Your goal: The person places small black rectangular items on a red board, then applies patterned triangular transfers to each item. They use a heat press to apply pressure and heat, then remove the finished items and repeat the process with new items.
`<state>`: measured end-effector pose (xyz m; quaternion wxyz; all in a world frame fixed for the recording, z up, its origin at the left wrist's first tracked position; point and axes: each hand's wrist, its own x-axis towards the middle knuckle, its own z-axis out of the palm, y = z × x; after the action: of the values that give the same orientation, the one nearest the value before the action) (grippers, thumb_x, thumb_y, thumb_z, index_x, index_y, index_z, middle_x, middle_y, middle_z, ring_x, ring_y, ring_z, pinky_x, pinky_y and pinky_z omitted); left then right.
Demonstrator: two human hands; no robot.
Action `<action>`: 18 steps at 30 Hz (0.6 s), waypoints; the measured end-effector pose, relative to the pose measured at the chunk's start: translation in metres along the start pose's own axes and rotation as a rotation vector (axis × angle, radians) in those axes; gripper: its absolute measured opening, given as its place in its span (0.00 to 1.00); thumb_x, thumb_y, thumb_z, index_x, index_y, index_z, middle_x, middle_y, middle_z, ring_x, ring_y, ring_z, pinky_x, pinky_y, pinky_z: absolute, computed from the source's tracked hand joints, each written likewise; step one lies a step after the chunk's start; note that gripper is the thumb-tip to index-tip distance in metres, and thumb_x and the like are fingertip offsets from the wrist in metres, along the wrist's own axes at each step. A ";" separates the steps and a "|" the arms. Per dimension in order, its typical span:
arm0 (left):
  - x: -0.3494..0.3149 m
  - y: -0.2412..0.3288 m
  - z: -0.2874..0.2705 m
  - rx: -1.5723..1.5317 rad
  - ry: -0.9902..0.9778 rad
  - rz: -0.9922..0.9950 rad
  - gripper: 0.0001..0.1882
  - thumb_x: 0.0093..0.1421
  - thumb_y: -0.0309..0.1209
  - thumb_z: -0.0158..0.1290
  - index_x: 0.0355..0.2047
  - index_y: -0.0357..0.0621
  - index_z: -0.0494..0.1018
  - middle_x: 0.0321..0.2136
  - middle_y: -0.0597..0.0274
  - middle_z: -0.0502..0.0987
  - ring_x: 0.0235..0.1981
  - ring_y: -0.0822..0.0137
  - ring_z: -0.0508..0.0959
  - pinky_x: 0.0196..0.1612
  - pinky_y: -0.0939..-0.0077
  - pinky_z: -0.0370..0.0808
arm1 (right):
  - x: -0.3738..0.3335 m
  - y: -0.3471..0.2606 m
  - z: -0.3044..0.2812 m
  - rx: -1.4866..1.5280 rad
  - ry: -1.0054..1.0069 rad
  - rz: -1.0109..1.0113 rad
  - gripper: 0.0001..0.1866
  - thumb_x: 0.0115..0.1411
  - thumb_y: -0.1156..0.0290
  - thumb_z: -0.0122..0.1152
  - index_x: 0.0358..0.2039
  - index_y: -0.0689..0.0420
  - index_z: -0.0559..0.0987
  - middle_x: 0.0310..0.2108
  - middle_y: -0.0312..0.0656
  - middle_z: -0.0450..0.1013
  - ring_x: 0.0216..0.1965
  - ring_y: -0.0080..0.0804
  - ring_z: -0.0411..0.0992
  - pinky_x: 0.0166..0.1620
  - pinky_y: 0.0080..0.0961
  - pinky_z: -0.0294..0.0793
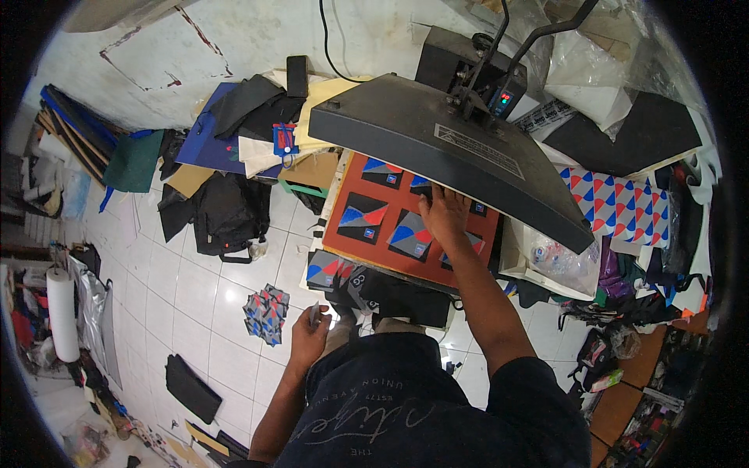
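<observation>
Over the red-brown lower bed (340, 248) of a heat press, my right hand (446, 217) reaches in under the raised dark upper plate (413, 129). Its fingers are stretched out and apart, and their tips are at a dark printed fabric piece (421, 187) partly hidden by the plate. Several more rectangular pieces with blue, red and grey print lie on the bed, such as one printed piece (363, 218) at its left. My left hand (310, 337) is low beside my body, closed on a small grey object (314, 315) whose kind I cannot make out.
A pile of printed pieces (266, 313) lies on the white tiled floor at the left. Behind it is a black bag (230, 214). More printed pieces (324, 269) rest at the bed's near left edge. Patterned sheets (616, 207) and plastic bags (597, 66) crowd the right side.
</observation>
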<state>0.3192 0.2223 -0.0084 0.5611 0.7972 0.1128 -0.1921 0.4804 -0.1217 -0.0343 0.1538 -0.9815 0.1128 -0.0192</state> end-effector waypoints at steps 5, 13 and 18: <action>0.000 0.009 -0.001 0.109 0.002 0.020 0.14 0.62 0.32 0.53 0.43 0.35 0.72 0.27 0.61 0.76 0.27 0.72 0.75 0.31 0.76 0.73 | -0.003 -0.008 -0.012 -0.043 -0.023 0.009 0.30 0.60 0.52 0.50 0.58 0.57 0.69 0.60 0.49 0.61 0.64 0.49 0.53 0.65 0.50 0.43; 0.003 -0.007 -0.002 0.042 -0.019 -0.005 0.13 0.62 0.31 0.54 0.43 0.35 0.72 0.29 0.62 0.75 0.28 0.73 0.74 0.32 0.78 0.73 | -0.001 -0.004 -0.004 -0.032 0.058 -0.011 0.29 0.61 0.50 0.50 0.57 0.55 0.70 0.59 0.49 0.63 0.64 0.47 0.54 0.65 0.50 0.44; 0.003 -0.006 -0.001 -0.010 -0.023 -0.014 0.13 0.61 0.31 0.54 0.43 0.35 0.71 0.30 0.62 0.75 0.27 0.74 0.73 0.32 0.78 0.73 | 0.000 0.000 -0.003 -0.031 0.065 -0.020 0.30 0.62 0.49 0.48 0.58 0.55 0.69 0.59 0.50 0.63 0.64 0.48 0.56 0.65 0.51 0.44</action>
<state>0.3198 0.2247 -0.0146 0.5648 0.7915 0.1130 -0.2046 0.4800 -0.1220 -0.0317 0.1345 -0.9837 0.1083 -0.0509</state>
